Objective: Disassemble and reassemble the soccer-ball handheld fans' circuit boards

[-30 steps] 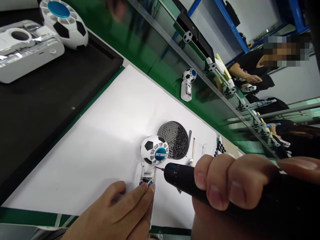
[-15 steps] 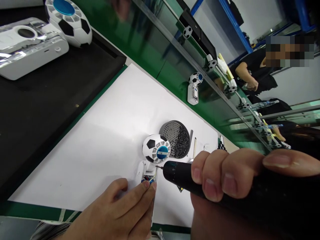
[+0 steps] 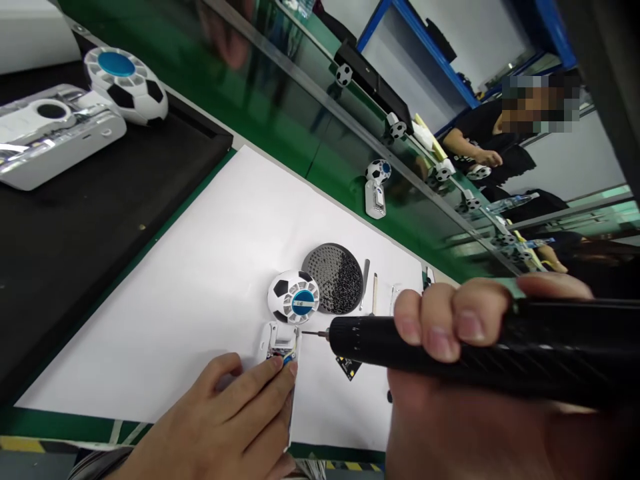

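On the white paper sheet (image 3: 165, 313), near its lower edge, the left hand (image 3: 220, 417) pinches the open base (image 3: 281, 340) of a light plastic football fan (image 3: 293, 297), sparing its fragile wires (image 3: 286, 361); the right hand (image 3: 450, 413) grips a black electric screwdriver (image 3: 500, 341).

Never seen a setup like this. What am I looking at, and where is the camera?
There is no machine: a person works bare-handed, filmed by one camera worn on the head, looking down. The left hand grips an opened white base with coloured wires, under a football-patterned ball. The right hand holds a black electric screwdriver, its bit pointing at the base. On the white sheet also lie a round dark tray and a small circuit board.
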Tool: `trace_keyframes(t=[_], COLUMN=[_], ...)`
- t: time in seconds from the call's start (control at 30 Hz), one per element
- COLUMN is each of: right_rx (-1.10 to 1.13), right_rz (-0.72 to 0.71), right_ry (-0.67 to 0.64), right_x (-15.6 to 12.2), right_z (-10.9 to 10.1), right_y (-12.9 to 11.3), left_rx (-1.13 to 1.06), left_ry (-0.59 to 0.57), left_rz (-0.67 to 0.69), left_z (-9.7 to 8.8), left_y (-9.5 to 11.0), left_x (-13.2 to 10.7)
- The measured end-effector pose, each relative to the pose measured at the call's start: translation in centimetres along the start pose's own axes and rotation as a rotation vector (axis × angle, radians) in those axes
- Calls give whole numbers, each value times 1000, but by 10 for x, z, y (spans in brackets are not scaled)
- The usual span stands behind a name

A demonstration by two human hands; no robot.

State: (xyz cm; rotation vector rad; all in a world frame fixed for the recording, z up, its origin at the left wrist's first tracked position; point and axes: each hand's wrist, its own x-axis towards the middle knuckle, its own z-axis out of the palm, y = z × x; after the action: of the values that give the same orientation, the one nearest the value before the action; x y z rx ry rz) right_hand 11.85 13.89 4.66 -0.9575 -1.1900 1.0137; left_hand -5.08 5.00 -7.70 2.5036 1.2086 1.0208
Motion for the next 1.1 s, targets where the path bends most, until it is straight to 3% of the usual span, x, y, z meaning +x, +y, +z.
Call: trace_keyframes(t=[0.1,0.23,0.43,0.67,0.83,1.0,1.1], right_rx=[117,120,145,161,167,128,143], right_rz=[-84,-76,-43,-51,-44,-34,-5], right_ry=[-37,-18,-104,-70,-144,-35,-77], right_x=[-4,-8,-7,0,0,-2,-1], right_z=[-3,-4,-3,-3,-1,7,6], right_y=[7,11,14,19,20,16,18], left_rx=[-5,5,1,-6,-54,173,270], left_ry=[10,26,5,-6,-18,-103,-140], left_rz=[-4,-10,-12,-24,-62,-32,-46], left_z=[1,1,2,3,-4,-4,-1], left_y=[0,2,4,2,4,11,15], left_x=[1,2,0,0,6,16,20])
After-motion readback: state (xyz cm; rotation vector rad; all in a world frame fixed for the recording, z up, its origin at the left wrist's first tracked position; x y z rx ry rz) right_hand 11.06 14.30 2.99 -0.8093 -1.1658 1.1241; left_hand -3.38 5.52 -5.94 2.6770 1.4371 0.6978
